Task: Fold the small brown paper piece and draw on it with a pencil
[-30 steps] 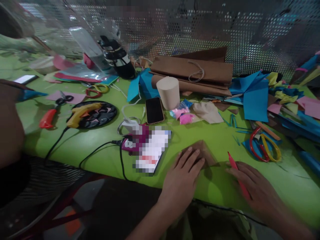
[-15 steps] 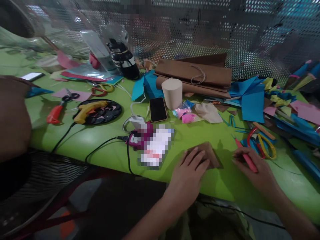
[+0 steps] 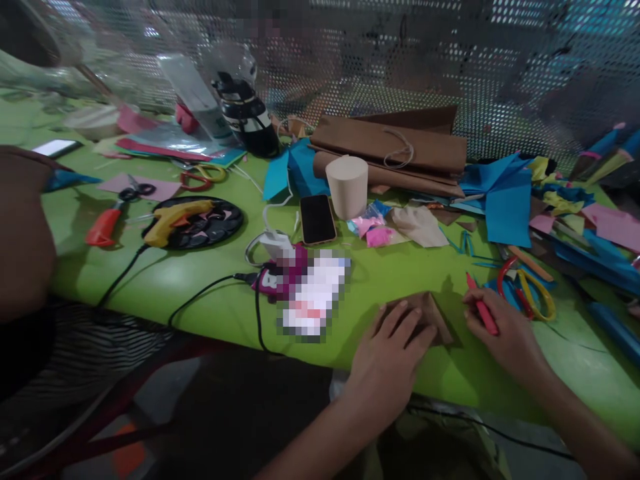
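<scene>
My left hand lies flat, fingers spread, on a small folded brown paper piece near the front edge of the green table. Just to the right, my right hand grips a red pen, its tip pointing away from me beside the brown paper. Red and yellow scissors lie just beyond the right hand.
A black phone, a beige cup, brown paper bags, blue paper sheets and pink scraps sit behind. A yellow glue gun on a black plate, cables, a charger and another person's arm are at left.
My right hand moved forward and left with the red pen, closer to the brown paper. My left hand stayed pressed on the paper while the view shifted slightly.
</scene>
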### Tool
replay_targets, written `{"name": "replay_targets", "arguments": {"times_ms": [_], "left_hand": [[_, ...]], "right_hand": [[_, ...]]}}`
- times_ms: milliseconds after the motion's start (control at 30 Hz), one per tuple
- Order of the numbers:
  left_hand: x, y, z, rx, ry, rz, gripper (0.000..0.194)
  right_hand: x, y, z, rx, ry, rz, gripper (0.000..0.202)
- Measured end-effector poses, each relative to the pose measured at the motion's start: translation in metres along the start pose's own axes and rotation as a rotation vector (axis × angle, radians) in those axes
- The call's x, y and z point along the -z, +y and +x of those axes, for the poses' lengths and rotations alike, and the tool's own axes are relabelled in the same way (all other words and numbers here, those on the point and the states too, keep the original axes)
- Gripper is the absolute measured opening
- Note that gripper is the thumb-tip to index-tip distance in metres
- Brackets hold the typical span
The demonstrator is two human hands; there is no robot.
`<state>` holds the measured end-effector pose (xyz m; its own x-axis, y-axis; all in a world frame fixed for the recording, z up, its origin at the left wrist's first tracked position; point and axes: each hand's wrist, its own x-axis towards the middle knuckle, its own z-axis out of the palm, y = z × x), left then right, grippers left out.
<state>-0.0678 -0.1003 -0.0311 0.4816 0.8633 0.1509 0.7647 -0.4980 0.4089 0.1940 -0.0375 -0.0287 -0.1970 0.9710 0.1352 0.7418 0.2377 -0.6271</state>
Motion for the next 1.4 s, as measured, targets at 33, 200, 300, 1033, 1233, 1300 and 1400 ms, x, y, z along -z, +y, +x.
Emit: {"name": "replay_targets", "arguments": {"times_ms": [33,200,300,1033,1233,1300,1400], "left_hand": [[0.001,0.001,0.001,-0.002,-0.004,0.007,0.047],[0.000,0.002,0.007,-0.046,-0.006,-0.001,0.045],[-0.002,0.002,0.008,-0.048,0.012,0.005,0.042],[0.007,0.002,0.010,-0.021,-0.065,-0.075,0.048],[0.007,0.002,0.011,-0.022,-0.079,-0.064,0.050],[0.007,0.002,0.010,-0.023,-0.075,-0.065,0.052],[0.005,0.002,0.009,-0.024,-0.068,-0.062,0.053]], "right_hand": [[0.001,0.002,-0.001,-0.023,0.029,0.030,0.016],[0.007,0.004,0.005,-0.236,0.056,0.528,0.030],[0.007,-0.008,0.013,-0.235,0.068,0.759,0.028],[-0.014,-0.017,0.029,-0.281,-0.005,0.472,0.034],[-0.011,-0.021,0.031,-0.229,-0.027,0.384,0.030],[-0.009,-0.022,0.032,-0.217,-0.033,0.357,0.029],[-0.007,-0.026,0.032,-0.192,-0.029,0.326,0.028]]}}
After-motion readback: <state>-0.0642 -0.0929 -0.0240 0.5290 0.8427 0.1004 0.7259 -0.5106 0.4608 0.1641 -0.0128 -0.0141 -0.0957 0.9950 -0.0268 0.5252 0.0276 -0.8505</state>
